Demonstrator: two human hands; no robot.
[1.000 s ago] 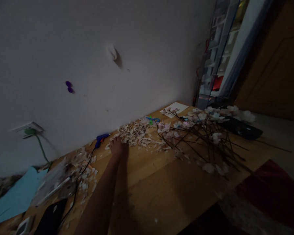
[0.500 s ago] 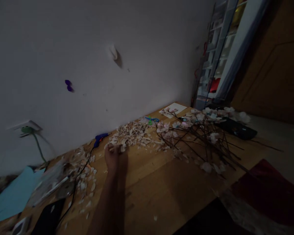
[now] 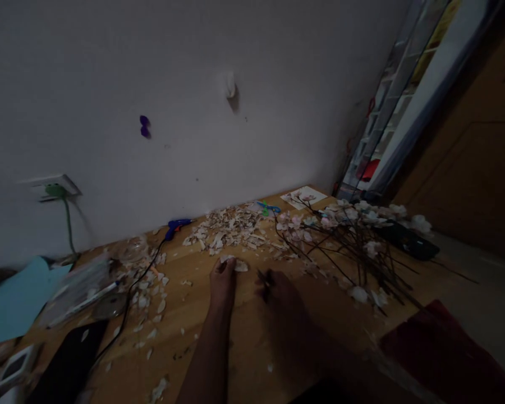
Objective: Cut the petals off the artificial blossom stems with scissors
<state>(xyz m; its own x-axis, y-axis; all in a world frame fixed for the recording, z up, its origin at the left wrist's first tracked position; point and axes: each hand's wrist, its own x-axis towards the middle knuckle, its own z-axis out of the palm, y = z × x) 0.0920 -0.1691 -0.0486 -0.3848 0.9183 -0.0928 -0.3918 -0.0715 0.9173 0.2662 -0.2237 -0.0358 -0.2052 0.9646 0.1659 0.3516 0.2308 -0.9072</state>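
1. The left hand (image 3: 221,280) pinches a pale petal-like piece (image 3: 241,266), which extends lengthwise rightward from its fingertips.
2. The right hand (image 3: 283,292), blurred, grips a dark scissors-like tool (image 3: 265,279), apart from the piece and to its right.
3. Beyond the left fingers lies a heap of pale scraps (image 3: 231,226).

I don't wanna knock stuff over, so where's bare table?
Mostly bare wood lies between the left hand and right hand, and between the left hand and glue gun. It's crowded at the scrap pile, flower stems and black cord.
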